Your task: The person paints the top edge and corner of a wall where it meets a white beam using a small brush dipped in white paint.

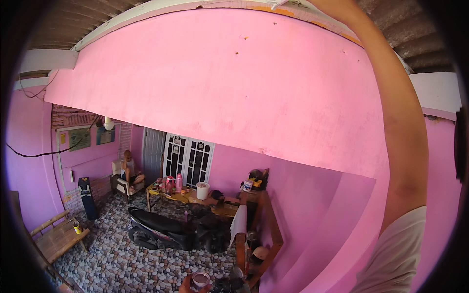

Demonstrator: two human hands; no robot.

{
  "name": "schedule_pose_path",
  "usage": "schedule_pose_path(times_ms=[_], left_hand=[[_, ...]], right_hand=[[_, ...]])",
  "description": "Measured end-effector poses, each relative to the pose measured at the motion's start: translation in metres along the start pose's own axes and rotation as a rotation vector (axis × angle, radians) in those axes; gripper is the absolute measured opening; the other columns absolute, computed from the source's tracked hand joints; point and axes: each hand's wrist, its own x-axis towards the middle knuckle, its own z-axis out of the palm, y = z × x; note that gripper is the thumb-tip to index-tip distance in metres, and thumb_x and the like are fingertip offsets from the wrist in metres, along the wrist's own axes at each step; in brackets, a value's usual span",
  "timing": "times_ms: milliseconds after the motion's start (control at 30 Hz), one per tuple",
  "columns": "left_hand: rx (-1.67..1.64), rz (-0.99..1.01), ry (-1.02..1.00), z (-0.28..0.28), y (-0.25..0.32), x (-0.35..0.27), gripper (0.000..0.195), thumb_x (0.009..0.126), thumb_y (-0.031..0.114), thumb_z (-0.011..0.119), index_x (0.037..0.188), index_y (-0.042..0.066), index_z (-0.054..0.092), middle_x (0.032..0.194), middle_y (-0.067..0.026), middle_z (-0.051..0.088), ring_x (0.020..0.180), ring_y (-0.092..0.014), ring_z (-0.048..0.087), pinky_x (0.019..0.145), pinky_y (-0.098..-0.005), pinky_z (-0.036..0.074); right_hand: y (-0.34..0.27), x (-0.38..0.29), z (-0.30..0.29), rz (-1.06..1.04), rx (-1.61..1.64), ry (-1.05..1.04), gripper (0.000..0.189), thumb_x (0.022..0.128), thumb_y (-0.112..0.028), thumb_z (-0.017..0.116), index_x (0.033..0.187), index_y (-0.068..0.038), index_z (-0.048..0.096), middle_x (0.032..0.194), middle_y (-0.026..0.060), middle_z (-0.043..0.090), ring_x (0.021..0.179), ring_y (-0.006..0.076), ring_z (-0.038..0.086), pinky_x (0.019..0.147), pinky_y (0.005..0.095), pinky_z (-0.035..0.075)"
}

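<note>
At the bottom edge, my left hand [187,285] holds a small round cup [201,279] with greyish contents, partly cut off by the picture's edge. My right arm reaches up along the right side to the white-and-orange edge beam [256,5] above a pink wall panel [227,84]. Only the wrist end of my right hand [326,4] shows at the top; its fingers are hidden. A frayed white thing [277,3] lies left of it against the beam; whether I hold it cannot be told. Several small holes mark the panel.
Below stand a parked scooter [165,224], a cluttered table [183,197] with a white bucket [202,190], and a wooden frame [280,234]. A person [130,172] sits in an armchair at the left. A bamboo bench [58,238] bears a yellow can [77,227]. A bulb [109,123] and cables hang left.
</note>
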Motion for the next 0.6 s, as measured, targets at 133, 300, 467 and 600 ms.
schedule_pose_path(times_ms=[133, 300, 467, 600], left_hand=[[-0.001, -0.065, -0.010, -0.007, 0.005, -0.003, 0.057, 0.079, 0.019, 0.074, 0.128, 0.001, 0.050, 0.105, -0.0177, 0.066, 0.090, -0.028, 0.067, 0.070, -0.0377, 0.054], [-0.091, -0.221, -0.016, -0.014, 0.032, 0.000, 0.058, 0.080, 0.021, 0.075, 0.129, 0.002, 0.050, 0.107, -0.0179, 0.066, 0.094, -0.029, 0.067, 0.074, -0.0390, 0.054], [-0.109, -0.204, -0.019, -0.016, 0.031, 0.004, 0.058, 0.081, 0.022, 0.075, 0.129, 0.002, 0.049, 0.107, -0.0179, 0.067, 0.097, -0.029, 0.067, 0.075, -0.0391, 0.054], [-0.154, -0.178, -0.039, -0.012, 0.023, 0.005, 0.059, 0.081, 0.022, 0.076, 0.128, 0.001, 0.049, 0.105, -0.0178, 0.068, 0.096, -0.029, 0.068, 0.075, -0.0389, 0.054]], right_hand=[[-0.002, 0.007, 0.001, -0.080, 0.077, 0.105, 0.016, 0.079, -0.011, 0.064, 0.088, 0.002, 0.067, 0.078, 0.0098, 0.067, 0.071, 0.0130, 0.061, 0.062, 0.0288, 0.048], [0.000, 0.004, 0.011, -0.060, 0.067, 0.087, 0.016, 0.079, -0.011, 0.064, 0.087, 0.002, 0.066, 0.078, 0.0118, 0.067, 0.072, 0.0155, 0.062, 0.063, 0.0304, 0.049], [0.021, -0.011, -0.018, -0.154, -0.068, 0.016, 0.016, 0.077, -0.011, 0.064, 0.085, 0.002, 0.065, 0.080, 0.0143, 0.067, 0.074, 0.0201, 0.066, 0.066, 0.0325, 0.052], [0.025, -0.020, -0.037, -0.177, -0.149, 0.011, 0.016, 0.077, -0.012, 0.065, 0.085, 0.002, 0.065, 0.081, 0.0136, 0.067, 0.074, 0.0197, 0.065, 0.065, 0.0323, 0.052]])
